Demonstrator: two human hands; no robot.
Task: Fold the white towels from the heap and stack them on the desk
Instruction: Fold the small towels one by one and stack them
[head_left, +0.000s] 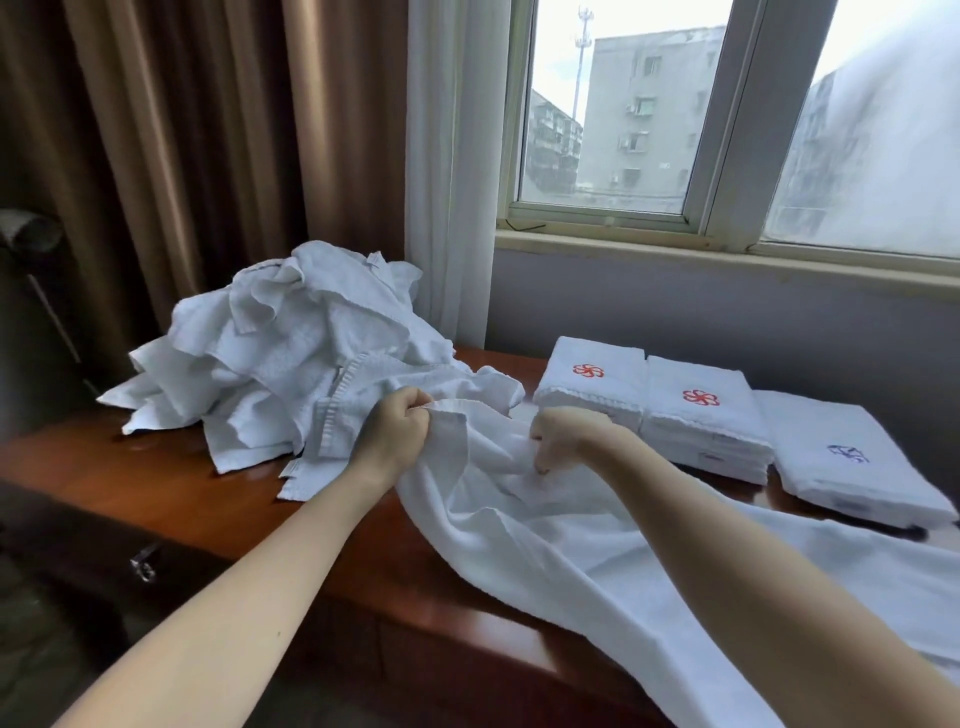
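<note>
1. L hand (395, 434): clenched on hem of towel (571, 551); hem bunched between thumb & fingers, raised just off desk (182, 483).
2. R hand (563, 436): fingers curled down into same towel, grasping a fold of cloth; just right of L hand, the two near but not touching.
3. Towel: white, unfolded, rumpled; runs from both hands across desk centre toward near-right corner & drapes over near edge; its far end is out of shot.
4. Heap (291, 358): loose white towels piled at desk's far-left part; some ends trail toward left edge; near side sits right behind L hand, can't tell if it touches the held towel.
5. Stack 1 (592, 400): folded, red flower logo on top, at far edge right of centre; stack 2 (706, 431): same logo, pressed against stack 1's right side; stack 3 (831, 467): blue logo, lower, next along toward right edge.
6. Behind desk: window (623, 130) above the stacks; brown curtain (182, 156) behind heap; sheer curtain (447, 156) between them.
</note>
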